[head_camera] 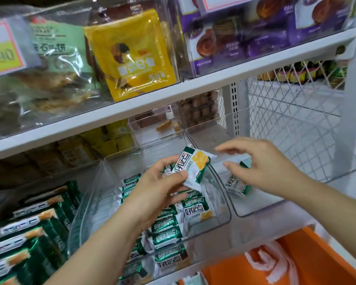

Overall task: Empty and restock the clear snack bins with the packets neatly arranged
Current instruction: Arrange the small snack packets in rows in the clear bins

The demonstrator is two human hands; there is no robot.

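Lying in left hand (160, 187) (1 packet (194, 168))

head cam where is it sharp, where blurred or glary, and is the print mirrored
Head view: sharpest on the green-and-white cracker packet gripped by the left hand; the green snack bag top left is smeared; glare streaks the clear bin; the shelf edge tilts; packet print reads mirrored.

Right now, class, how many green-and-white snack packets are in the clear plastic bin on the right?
2: one green-and-white snack packet on the floor of the clear plastic bin, a second packet between the fingers of the right hand, which may hide more.
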